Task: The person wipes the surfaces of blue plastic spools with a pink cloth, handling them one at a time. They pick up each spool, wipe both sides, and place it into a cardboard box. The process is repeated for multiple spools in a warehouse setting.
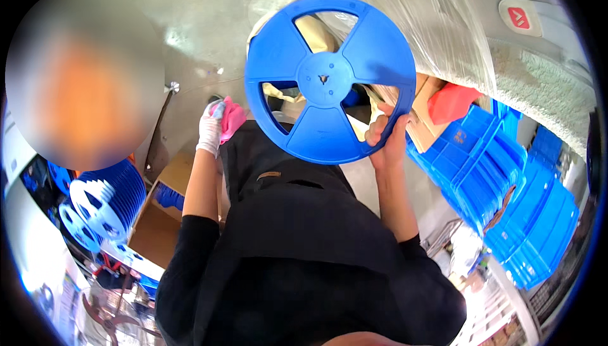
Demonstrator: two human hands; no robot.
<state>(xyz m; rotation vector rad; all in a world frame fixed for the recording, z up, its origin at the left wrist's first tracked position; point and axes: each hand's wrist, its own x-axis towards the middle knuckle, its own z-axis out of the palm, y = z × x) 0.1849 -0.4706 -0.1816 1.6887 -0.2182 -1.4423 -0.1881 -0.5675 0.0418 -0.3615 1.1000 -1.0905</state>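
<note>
A large round blue plastic reel [377, 39] with wedge-shaped openings and a small centre hole faces me, raised in front of my apron. My bare right hand [388, 140] grips its lower right rim, fingers through an opening and thumb along the edge. On the left, my left hand [210, 129], in a white glove, is closed around a bunched pink cloth [233, 120], apart from the reel. A bit of light blue shows at the cloth's upper edge.
Stacked blue plastic crates [472, 156] stand at the right, beside cardboard [425, 108] and a red piece [451, 102]. More blue reels [123, 197] are stacked at the left near an open cardboard box [155, 229]. Clear plastic wrap [411, 17] covers something at the far right.
</note>
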